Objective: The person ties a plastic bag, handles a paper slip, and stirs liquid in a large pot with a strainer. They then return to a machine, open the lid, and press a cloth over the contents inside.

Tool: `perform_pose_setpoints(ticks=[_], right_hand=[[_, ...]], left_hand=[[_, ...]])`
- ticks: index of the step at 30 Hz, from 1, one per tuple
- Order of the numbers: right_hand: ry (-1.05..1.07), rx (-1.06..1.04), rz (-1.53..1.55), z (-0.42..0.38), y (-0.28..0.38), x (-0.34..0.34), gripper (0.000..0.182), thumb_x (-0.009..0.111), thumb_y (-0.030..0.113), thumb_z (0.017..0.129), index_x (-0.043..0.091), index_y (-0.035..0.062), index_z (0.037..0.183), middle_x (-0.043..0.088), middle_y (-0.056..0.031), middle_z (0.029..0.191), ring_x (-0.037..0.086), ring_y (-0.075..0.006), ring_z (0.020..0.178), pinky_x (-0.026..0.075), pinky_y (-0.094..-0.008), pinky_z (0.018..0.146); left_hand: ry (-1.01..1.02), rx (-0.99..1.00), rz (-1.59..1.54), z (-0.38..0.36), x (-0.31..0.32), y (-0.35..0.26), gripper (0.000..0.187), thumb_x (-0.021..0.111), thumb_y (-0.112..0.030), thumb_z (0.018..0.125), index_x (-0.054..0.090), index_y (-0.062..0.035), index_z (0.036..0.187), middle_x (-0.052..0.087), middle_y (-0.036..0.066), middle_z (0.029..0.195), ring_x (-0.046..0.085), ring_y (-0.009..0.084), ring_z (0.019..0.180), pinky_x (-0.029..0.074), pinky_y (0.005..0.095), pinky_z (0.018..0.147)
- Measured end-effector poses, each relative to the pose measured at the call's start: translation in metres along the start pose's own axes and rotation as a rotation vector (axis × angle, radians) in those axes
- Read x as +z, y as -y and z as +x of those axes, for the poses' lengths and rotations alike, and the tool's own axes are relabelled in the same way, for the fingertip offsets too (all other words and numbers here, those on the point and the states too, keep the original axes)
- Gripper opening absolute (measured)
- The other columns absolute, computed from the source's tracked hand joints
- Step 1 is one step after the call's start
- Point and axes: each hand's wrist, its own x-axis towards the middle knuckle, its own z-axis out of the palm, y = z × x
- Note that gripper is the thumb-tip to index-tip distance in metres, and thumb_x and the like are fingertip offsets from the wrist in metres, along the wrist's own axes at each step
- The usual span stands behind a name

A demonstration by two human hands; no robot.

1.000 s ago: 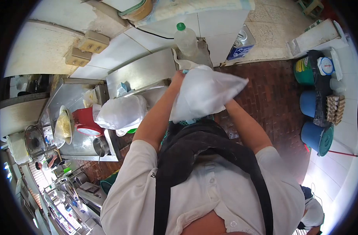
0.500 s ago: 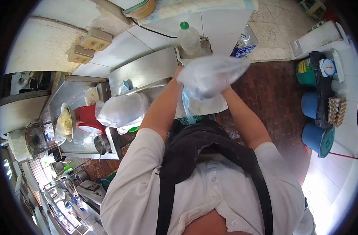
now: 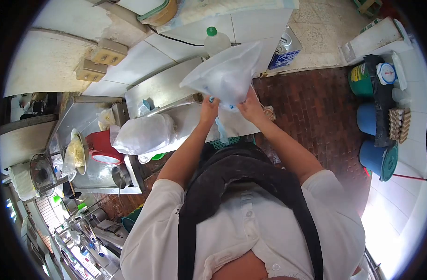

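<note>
A clear plastic bag is spread out wide in front of me, above the counter's edge. At its near left edge, my left hand grips the plastic with closed fingers. My right hand pinches the bag's near right edge. A light blue strip hangs just below, between my forearms. Behind the bag stands a clear bottle with a green cap, its lower part hidden. To the left of my left hand, a large bulging clear plastic bag lies on the metal counter.
Left on the metal worktop are a red container, a bowl of pale shredded food and a pot. Blue bins and egg trays line the right wall. A blue-and-silver tin stands beyond the counter.
The bag, blurred and bunched before, is now spread wide and has shifted left. Both hands, formerly mostly hidden behind it, now show at its near edge.
</note>
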Motion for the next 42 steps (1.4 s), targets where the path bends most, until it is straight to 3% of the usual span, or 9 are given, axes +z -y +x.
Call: perform_pose_setpoints(ticks=[5,14,20,24,26,28,30,35,42], right_hand=[[0.114,0.083,0.258,0.002,0.018,-0.031,0.084,0.073,0.013,0.081,0.031,-0.0034,0.152,0.04,-0.0278,0.151,0.034,-0.0457,0.143,0.027,-0.0449,0.121],[0.027,0.114,0.741,0.048,0.065,-0.066,0.102,0.078,0.042,0.088,0.017,-0.0016,0.158,0.029,-0.0266,0.157,0.031,-0.0374,0.148,0.028,-0.0457,0.119],[0.014,-0.205,-0.092,-0.003,-0.003,-0.01,0.083,0.077,0.036,0.087,0.034,0.0025,0.149,0.047,-0.0236,0.141,0.045,-0.0456,0.131,0.036,-0.0496,0.112],[-0.066,-0.077,0.045,-0.016,-0.014,-0.017,0.073,0.073,0.021,0.089,0.035,0.0033,0.149,0.051,-0.0233,0.137,0.045,-0.047,0.13,0.038,-0.0493,0.111],[0.195,0.091,-0.031,-0.015,-0.013,-0.046,0.068,0.071,0.009,0.089,0.039,0.0008,0.149,0.043,-0.0242,0.15,0.04,-0.0395,0.142,0.034,-0.0456,0.117],[0.107,0.213,0.121,-0.008,-0.019,-0.072,0.069,0.068,0.008,0.089,0.036,0.0012,0.15,0.045,-0.0224,0.15,0.041,-0.0384,0.141,0.035,-0.045,0.116],[-0.155,0.241,0.398,0.006,-0.002,-0.091,0.072,0.067,0.011,0.089,0.033,0.0007,0.152,0.045,-0.0207,0.15,0.042,-0.0355,0.141,0.036,-0.0435,0.116],[-0.351,-0.08,0.269,0.052,0.116,-0.12,0.078,0.072,0.026,0.091,0.033,-0.0017,0.151,0.043,-0.0238,0.15,0.041,-0.0366,0.141,0.034,-0.0445,0.117],[-0.096,-0.182,0.058,0.043,0.058,-0.041,0.098,0.076,0.049,0.086,0.027,-0.003,0.153,0.04,-0.0263,0.148,0.041,-0.0384,0.14,0.035,-0.0449,0.115]], left_hand=[[0.134,-0.195,-0.131,0.004,-0.03,-0.006,0.024,0.065,-0.01,0.094,0.066,0.0034,0.115,0.073,0.01,0.096,0.067,0.0165,0.08,0.055,0.0304,0.066],[0.104,0.129,-0.143,0.019,-0.045,-0.108,0.036,0.076,-0.021,0.092,0.063,-0.0016,0.119,0.07,0.007,0.104,0.067,0.0167,0.089,0.057,0.0332,0.078],[0.014,0.188,0.01,-0.034,0.001,-0.076,0.051,0.083,-0.029,0.083,0.064,-0.0013,0.122,0.072,0.018,0.108,0.07,0.028,0.096,0.054,0.0391,0.083],[-0.116,0.464,0.315,-0.03,-0.003,-0.029,0.04,0.078,-0.026,0.086,0.066,-0.006,0.119,0.073,0.018,0.109,0.072,0.0307,0.092,0.054,0.0437,0.079],[0.174,-0.161,0.289,-0.021,-0.036,-0.03,0.041,0.076,-0.025,0.088,0.066,-0.0027,0.121,0.073,0.018,0.111,0.072,0.0255,0.092,0.056,0.0405,0.076],[-0.013,-0.298,0.138,-0.019,-0.077,-0.08,0.044,0.075,-0.023,0.091,0.064,-0.0001,0.126,0.071,0.018,0.115,0.072,0.0211,0.097,0.057,0.035,0.076],[-0.317,0.055,-0.381,-0.024,-0.09,-0.149,0.046,0.074,-0.023,0.092,0.063,0.001,0.129,0.071,0.015,0.116,0.07,0.0172,0.099,0.056,0.0294,0.078],[-0.234,0.73,0.44,-0.016,-0.077,-0.246,0.06,0.077,-0.021,0.088,0.055,0.0025,0.138,0.065,0.022,0.129,0.063,0.0315,0.12,0.053,0.0409,0.097],[-0.096,0.464,0.334,-0.025,0.003,-0.137,0.083,0.085,-0.026,0.079,0.044,-0.0025,0.147,0.056,0.023,0.139,0.054,0.0418,0.129,0.05,0.0467,0.101]])
